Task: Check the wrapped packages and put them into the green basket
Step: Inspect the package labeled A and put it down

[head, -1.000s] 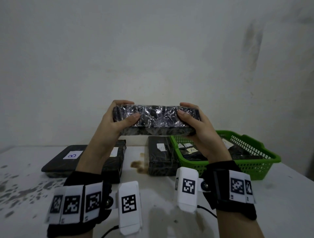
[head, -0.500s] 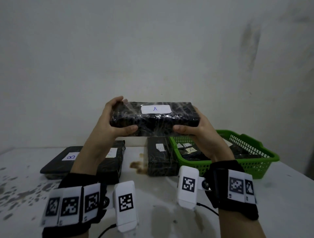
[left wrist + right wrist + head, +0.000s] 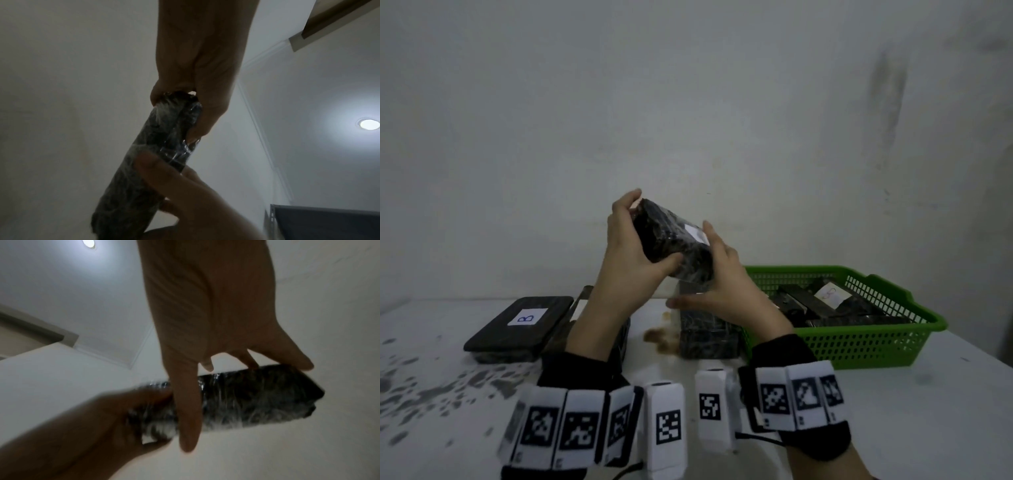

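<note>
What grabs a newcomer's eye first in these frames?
A black plastic-wrapped rectangular package is tilted in mid-air at centre, gripped by the left hand, with the right hand laid straight-fingered against it. On the right of the stained white table sits a green plastic mesh basket holding more wrapped packages. A flat black package with a white B label lies on the left.

Glossy black package (image 3: 667,233), white label (image 3: 695,232), green perforated basket (image 3: 859,346), white table (image 3: 928,411) speckled grey

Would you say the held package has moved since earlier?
Yes: the wrapped package, earlier parallel to the front of the green basket, now slants, left end raised.
</note>
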Available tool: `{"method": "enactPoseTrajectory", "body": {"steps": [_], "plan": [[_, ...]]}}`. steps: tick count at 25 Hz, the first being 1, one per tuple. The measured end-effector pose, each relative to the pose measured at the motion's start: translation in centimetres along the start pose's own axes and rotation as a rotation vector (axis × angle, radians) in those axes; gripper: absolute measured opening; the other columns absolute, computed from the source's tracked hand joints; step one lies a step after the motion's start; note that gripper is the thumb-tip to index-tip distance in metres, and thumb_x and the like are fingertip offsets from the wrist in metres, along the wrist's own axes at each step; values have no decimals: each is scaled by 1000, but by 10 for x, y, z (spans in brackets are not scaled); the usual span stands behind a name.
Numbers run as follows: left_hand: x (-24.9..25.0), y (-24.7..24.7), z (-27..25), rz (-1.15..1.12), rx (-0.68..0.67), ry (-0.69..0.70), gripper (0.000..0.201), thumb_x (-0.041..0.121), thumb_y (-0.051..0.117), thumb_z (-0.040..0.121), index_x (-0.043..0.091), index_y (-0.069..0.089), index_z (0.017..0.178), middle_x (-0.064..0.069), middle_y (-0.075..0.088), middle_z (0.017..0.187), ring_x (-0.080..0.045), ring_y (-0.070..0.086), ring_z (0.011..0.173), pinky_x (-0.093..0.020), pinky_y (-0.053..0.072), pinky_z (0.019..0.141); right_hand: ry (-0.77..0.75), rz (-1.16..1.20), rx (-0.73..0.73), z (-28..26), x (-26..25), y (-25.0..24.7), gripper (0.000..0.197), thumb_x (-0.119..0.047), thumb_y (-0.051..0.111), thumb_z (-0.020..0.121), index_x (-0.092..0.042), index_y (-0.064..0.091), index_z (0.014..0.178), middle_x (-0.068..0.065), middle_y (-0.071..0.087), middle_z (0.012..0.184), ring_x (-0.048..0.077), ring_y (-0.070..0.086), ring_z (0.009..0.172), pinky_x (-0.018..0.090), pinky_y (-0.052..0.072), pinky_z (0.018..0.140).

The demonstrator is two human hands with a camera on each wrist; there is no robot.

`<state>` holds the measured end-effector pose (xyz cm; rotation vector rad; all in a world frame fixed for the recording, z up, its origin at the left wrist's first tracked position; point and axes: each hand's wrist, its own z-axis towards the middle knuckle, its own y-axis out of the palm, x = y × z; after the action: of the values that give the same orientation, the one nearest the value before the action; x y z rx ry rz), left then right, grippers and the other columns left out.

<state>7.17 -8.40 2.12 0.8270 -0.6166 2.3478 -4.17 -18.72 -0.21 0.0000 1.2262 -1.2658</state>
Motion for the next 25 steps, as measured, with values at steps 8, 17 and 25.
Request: {"method": "enactPoseTrajectory", "body": {"steps": [8,17,25], "plan": [[8,-11,-5,-114,-358,-73,73,54,74,55,57,36,117,5,43,132,-11,47,120,-16,47,85,-141,296,115,-1,2,-11,62,-7,75,63,-17,47,117,12,56,115,29,58,106,56,51,81],[9,5,-7,-308,-262,-79,35,19,59,85,37,34,101,8,52,101,-11,57,94,-28,49,79,-193,351,14,-2,-12,-6,78,-1,59,64,-38,36,129,9,42,133,26,52,117,44,50,94],[8,5,-5,-310,-219,-12,38,11,53,89,32,28,108,11,48,105,0,57,91,-14,51,76,-263,675,-105,-14,-24,-26,34,-18,55,89,-33,55,120,-2,59,125,13,56,116,38,44,101]]}}
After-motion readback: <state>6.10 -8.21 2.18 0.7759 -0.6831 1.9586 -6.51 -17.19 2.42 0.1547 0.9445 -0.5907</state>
